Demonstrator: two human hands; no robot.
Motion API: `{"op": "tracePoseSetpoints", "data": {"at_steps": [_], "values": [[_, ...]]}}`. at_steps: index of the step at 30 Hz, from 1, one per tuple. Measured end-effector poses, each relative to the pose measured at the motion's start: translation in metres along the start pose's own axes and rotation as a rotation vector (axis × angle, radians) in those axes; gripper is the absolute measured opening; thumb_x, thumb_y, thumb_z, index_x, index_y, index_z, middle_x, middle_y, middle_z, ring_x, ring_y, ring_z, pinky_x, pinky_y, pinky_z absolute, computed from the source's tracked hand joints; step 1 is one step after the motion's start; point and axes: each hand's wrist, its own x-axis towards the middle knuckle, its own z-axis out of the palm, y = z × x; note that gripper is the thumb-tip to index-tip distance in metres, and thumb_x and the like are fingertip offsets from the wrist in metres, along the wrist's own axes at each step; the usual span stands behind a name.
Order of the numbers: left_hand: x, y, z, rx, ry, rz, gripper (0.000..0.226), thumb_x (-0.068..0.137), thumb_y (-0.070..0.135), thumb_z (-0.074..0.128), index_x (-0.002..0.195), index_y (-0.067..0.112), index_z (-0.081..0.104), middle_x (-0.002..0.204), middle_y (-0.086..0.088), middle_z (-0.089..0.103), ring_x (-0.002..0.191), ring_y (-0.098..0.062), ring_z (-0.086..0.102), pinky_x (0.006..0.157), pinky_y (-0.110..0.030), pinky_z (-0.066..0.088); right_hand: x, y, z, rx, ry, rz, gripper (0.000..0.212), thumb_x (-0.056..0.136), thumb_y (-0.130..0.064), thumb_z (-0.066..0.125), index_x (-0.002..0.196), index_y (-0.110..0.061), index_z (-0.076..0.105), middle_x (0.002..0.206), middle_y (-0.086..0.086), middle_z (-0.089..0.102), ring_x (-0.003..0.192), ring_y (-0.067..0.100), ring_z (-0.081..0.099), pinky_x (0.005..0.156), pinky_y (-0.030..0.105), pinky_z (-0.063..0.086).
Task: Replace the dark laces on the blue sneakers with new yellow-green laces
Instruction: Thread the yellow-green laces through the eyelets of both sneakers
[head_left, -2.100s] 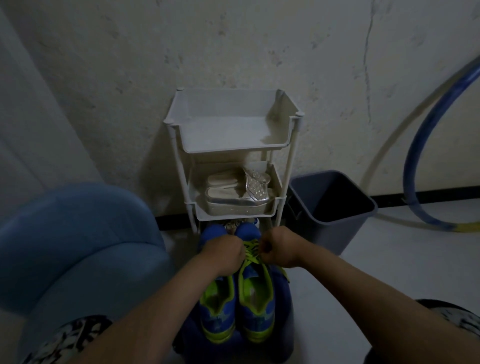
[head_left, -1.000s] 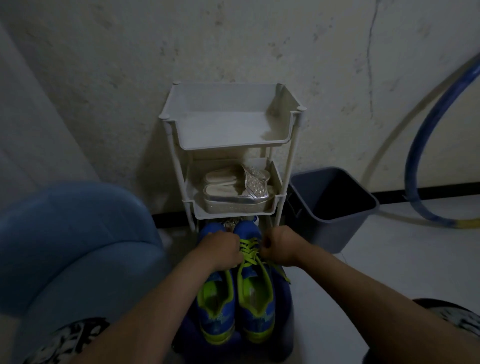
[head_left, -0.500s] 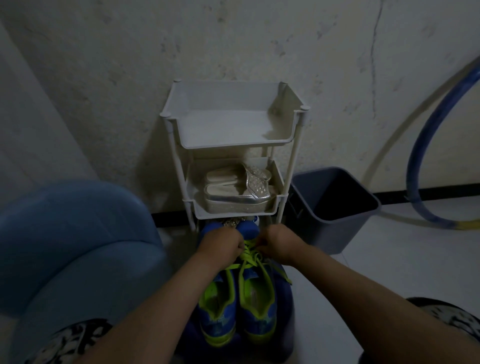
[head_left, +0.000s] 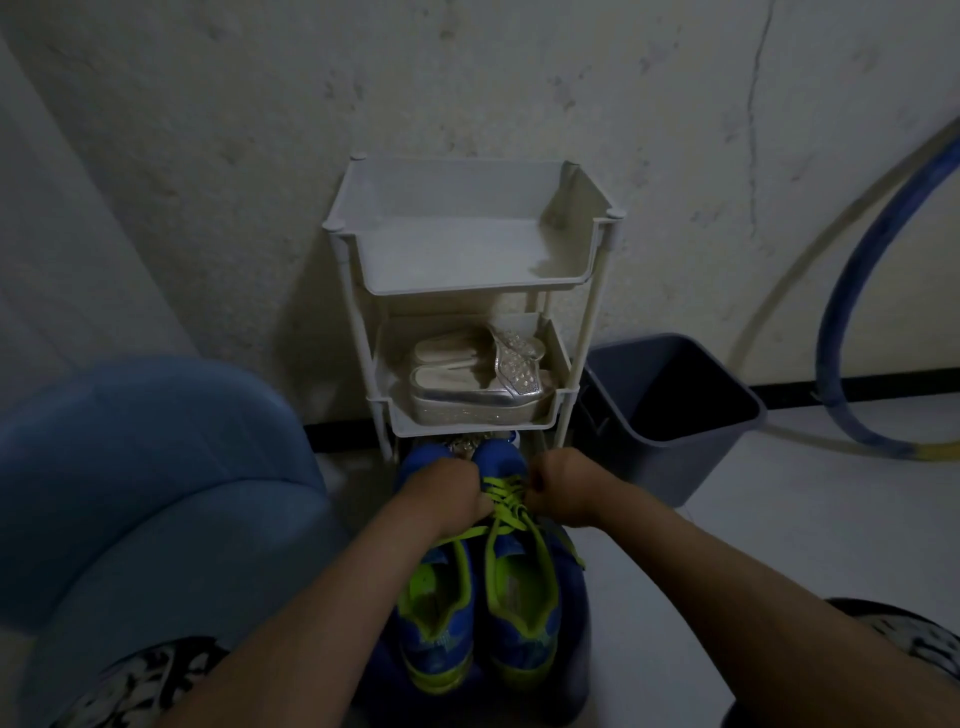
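Two blue sneakers with yellow-green lining stand side by side below me, toes pointing at the rack: the left sneaker (head_left: 439, 618) and the right sneaker (head_left: 524, 597). A yellow-green lace (head_left: 506, 506) crosses the right sneaker's eyelets, and its loose ends trail over both shoes. My left hand (head_left: 447, 493) grips the lace on the left side of that shoe. My right hand (head_left: 563, 491) pinches the lace on the right side. Both fists hide the strands they hold.
A white three-tier rack (head_left: 467, 270) stands against the wall with silver sandals (head_left: 478, 387) on its middle shelf. A dark grey bin (head_left: 670, 415) sits to its right. A blue hoop (head_left: 852, 312) leans on the wall. A blue cushioned seat (head_left: 140, 478) is at my left.
Both hands stay at the right sneaker's lace, shifting slightly apart and toward the toe; more loose lace now lies across the shoes. The view has tilted slightly.
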Motion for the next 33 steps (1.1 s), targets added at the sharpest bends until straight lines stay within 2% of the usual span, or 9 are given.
{"op": "tracePoseSetpoints", "data": {"at_steps": [4,7,11,15,19,22,25,29,33], "values": [[0.005,-0.009,0.001,-0.177,0.024,-0.006,0.018,0.091,0.019,0.051,0.099,0.012,0.065,0.105,-0.007,0.068,0.099,-0.026,0.064,0.084,-0.033,0.051,0.001,0.003,-0.004,-0.003,0.067,-0.046,0.021,0.088,-0.026,0.057,0.089,-0.009,0.069,0.09,0.009,0.067,0.089,0.024,0.064,0.078,0.031,0.052],[0.007,-0.012,0.005,-0.197,0.065,0.012,0.025,0.089,0.012,0.054,0.104,0.023,0.071,0.11,-0.002,0.07,0.103,-0.02,0.064,0.09,-0.032,0.051,0.003,0.007,-0.001,0.014,0.089,-0.099,0.019,0.092,-0.022,0.059,0.104,-0.015,0.071,0.103,0.005,0.069,0.096,0.022,0.064,0.086,0.031,0.052],[0.01,-0.01,0.008,-0.08,0.149,0.082,0.017,0.09,0.021,0.057,0.1,0.025,0.07,0.103,-0.001,0.069,0.098,-0.021,0.063,0.084,-0.037,0.052,0.01,0.006,0.007,-0.013,0.109,-0.133,0.019,0.091,-0.028,0.063,0.106,-0.021,0.072,0.105,0.003,0.069,0.097,0.022,0.064,0.086,0.035,0.052],[0.01,-0.006,0.008,0.088,0.187,0.134,0.015,0.09,0.021,0.053,0.095,0.026,0.067,0.097,0.0,0.066,0.091,-0.022,0.061,0.072,-0.033,0.047,0.014,0.004,0.006,-0.088,0.091,-0.155,0.021,0.093,-0.031,0.061,0.108,-0.021,0.072,0.109,0.004,0.068,0.099,0.023,0.063,0.087,0.035,0.051],[0.015,-0.004,0.012,0.131,0.095,0.146,0.016,0.092,0.016,0.049,0.096,0.021,0.063,0.104,-0.003,0.061,0.096,-0.025,0.058,0.076,-0.038,0.047,0.015,-0.002,0.005,-0.15,0.04,-0.151,0.024,0.097,-0.028,0.053,0.109,-0.014,0.068,0.109,0.009,0.065,0.099,0.025,0.062,0.085,0.038,0.051],[0.016,-0.003,0.014,0.185,0.075,0.121,0.016,0.094,0.017,0.046,0.106,0.014,0.057,0.115,-0.009,0.056,0.105,-0.029,0.055,0.081,-0.039,0.043,0.017,-0.002,0.007,-0.124,-0.01,-0.117,0.025,0.097,-0.026,0.051,0.104,-0.008,0.067,0.106,0.012,0.066,0.095,0.026,0.062,0.082,0.037,0.051],[0.015,-0.004,0.014,0.155,0.078,0.035,0.023,0.092,0.024,0.047,0.11,0.01,0.054,0.121,-0.013,0.056,0.11,-0.031,0.053,0.085,-0.037,0.038,0.016,0.002,0.004,-0.044,0.004,-0.044,0.022,0.091,-0.022,0.055,0.096,-0.004,0.067,0.098,0.015,0.068,0.089,0.027,0.064,0.079,0.037,0.054],[0.015,-0.004,0.012,0.092,0.059,-0.007,0.026,0.091,0.027,0.048,0.11,0.011,0.056,0.121,-0.012,0.058,0.113,-0.031,0.052,0.093,-0.04,0.037,0.012,0.007,0.002,-0.02,0.022,0.005,0.024,0.09,-0.022,0.058,0.096,-0.001,0.069,0.096,0.017,0.068,0.091,0.029,0.066,0.082,0.038,0.055],[0.017,-0.01,0.009,-0.095,0.087,-0.001,0.018,0.093,0.021,0.046,0.102,0.018,0.061,0.107,-0.007,0.068,0.097,-0.027,0.063,0.087,-0.037,0.051,0.013,0.01,0.004,0.036,0.098,-0.034,0.021,0.094,-0.021,0.052,0.103,-0.011,0.068,0.102,0.01,0.069,0.095,0.025,0.065,0.082,0.034,0.053]]}}
